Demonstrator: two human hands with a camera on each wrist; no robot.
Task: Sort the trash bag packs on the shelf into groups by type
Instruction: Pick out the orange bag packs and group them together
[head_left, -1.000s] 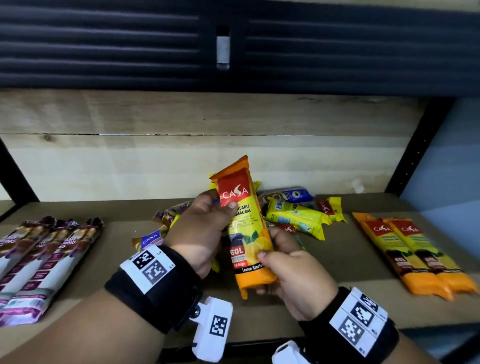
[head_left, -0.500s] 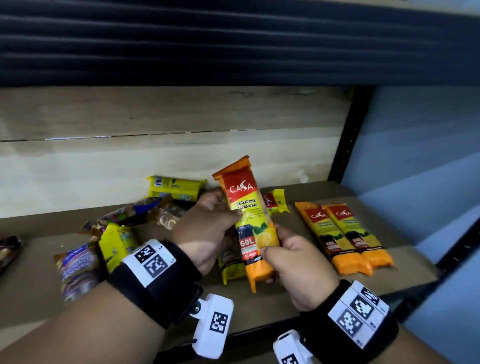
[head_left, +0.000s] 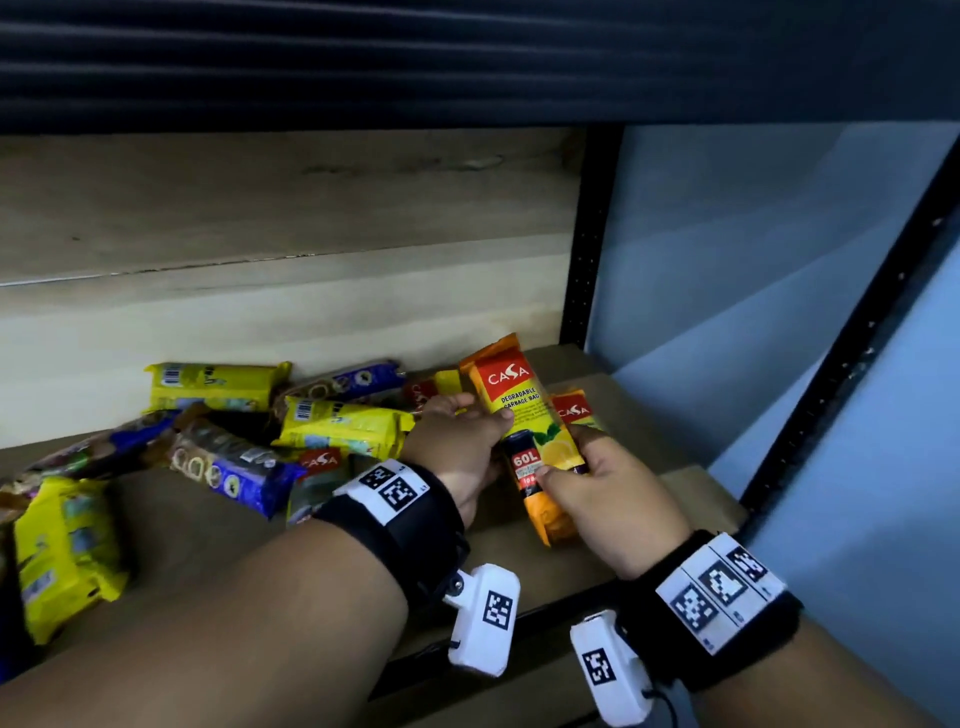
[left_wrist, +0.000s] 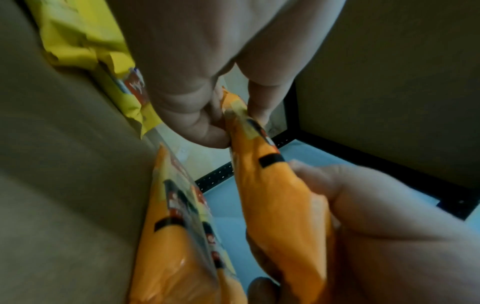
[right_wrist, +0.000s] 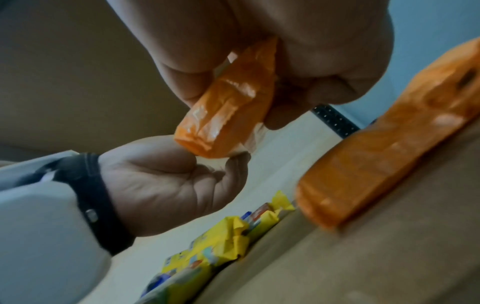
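Both hands hold an orange CASA garbage-bag pack (head_left: 522, 410) tilted above the right end of the wooden shelf (head_left: 670, 493). My left hand (head_left: 480, 415) pinches its upper half, thumb on the front. My right hand (head_left: 566, 462) grips its lower half. Another orange CASA pack (head_left: 574, 410) lies just behind it, mostly hidden. In the left wrist view the held pack (left_wrist: 272, 195) hangs beside the orange packs (left_wrist: 176, 236) lying on the shelf. The right wrist view shows the held pack's bottom end (right_wrist: 226, 115) between my fingers and an orange pack (right_wrist: 376, 154) on the shelf.
A mixed pile lies left of my hands: yellow packs (head_left: 213, 387) (head_left: 343, 428) (head_left: 62, 551) and blue packs (head_left: 234, 467) (head_left: 353, 382). A black shelf post (head_left: 587, 249) and a blue wall (head_left: 753, 286) close the right side. A dark shelf runs overhead.
The held orange pack has moved right and down, close to the orange packs at the shelf's right end. Both hands kept their hold. The view swung right, so the brown packs left the picture.
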